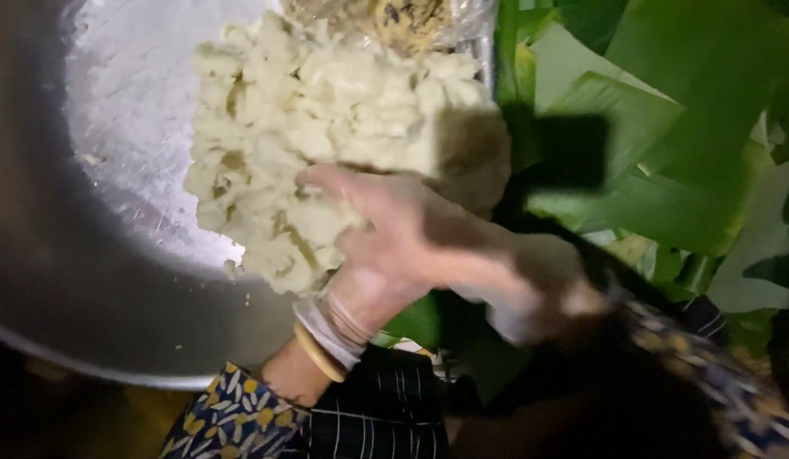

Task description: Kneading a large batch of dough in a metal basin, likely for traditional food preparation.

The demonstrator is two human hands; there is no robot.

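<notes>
Dough (pixel 326 136) fills metal basin (pixel 88 255); green leaves (pixel 658 127) lie just beside.

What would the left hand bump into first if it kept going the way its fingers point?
The left hand points up and left, and its fingers already lie against the heap of pale dough. So the dough comes first, then probably the metal basin behind it.

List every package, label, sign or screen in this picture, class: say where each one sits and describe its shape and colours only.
Clear crinkled plastic bag: top edge, behind the pale lumpy dough mass; holds a yellowish, dark-speckled filling.
No labels, signs or screens show.
</notes>
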